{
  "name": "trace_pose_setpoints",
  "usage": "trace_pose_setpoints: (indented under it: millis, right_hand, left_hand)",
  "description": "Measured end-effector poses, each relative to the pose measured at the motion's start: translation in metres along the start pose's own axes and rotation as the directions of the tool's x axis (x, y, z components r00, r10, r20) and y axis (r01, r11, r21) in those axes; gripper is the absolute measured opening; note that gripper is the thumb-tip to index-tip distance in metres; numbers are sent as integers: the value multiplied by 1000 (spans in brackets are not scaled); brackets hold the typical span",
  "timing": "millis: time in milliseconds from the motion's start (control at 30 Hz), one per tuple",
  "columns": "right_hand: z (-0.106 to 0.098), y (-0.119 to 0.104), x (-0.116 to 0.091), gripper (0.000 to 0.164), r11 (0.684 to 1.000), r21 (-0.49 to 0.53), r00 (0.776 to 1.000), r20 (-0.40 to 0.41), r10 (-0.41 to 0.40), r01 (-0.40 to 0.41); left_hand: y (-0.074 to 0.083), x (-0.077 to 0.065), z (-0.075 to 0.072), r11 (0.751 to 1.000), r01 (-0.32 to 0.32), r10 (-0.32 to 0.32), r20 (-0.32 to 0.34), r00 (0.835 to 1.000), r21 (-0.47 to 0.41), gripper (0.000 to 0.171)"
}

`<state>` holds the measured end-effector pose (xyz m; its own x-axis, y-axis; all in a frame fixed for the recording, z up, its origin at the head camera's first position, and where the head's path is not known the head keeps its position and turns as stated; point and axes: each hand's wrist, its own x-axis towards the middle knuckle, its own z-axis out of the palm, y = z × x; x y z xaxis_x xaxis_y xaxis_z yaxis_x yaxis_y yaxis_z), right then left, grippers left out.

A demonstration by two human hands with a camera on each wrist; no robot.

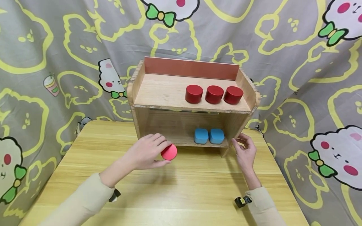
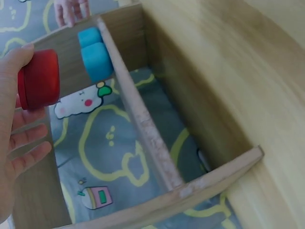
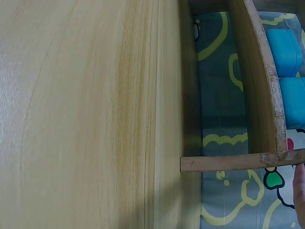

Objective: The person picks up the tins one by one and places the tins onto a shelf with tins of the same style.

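My left hand (image 1: 146, 153) grips a red cylinder (image 1: 169, 152) between thumb and fingers, in front of the lower shelf's left half. Its flat round face is toward me in the head view. The left wrist view shows the same cylinder (image 2: 42, 80) by the thumb, with the lower fingers stretched out. My right hand (image 1: 246, 153) rests its fingertips against the right side panel (image 1: 237, 127) of a small wooden shelf unit. Only one finger (image 3: 299, 191) of it shows in the right wrist view, at the panel's edge. Two blue rounded blocks (image 1: 208, 136) sit side by side on the lower shelf.
Three dark red cylinders (image 1: 214, 94) stand in a row on the right of the upper shelf (image 1: 164, 89), before a reddish-brown back strip (image 1: 190, 68). The unit stands on a wood-grain table (image 1: 181, 191). A patterned grey curtain (image 1: 85, 40) hangs behind and at both sides.
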<state>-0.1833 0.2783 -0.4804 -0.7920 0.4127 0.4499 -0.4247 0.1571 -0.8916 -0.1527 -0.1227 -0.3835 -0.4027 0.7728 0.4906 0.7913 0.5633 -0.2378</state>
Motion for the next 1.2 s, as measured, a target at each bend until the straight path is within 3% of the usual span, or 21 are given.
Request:
trace_pose_setpoints:
  millis: [533,733,967,1200]
  right_hand:
    - [0,0,1,33,1000,-3,1000,1,-2,2]
    - [1,-1,0,33,1000,7,1000,3,0,0]
    - [1,0,0,33,1000,5,1000,4,0,0]
    - [0,0,0,34,1000,-1,1000,4,-2,2]
  left_hand:
    - [-12,17,-33,997,-55,55,6,998,56,63]
    - [-19,26,-48,996,-51,54,-39,998,67,65]
    - [-24,39,-60,997,-63,67,-145,987,32,65]
    - [-31,50,-72,999,-47,51,-164,985,25,62]
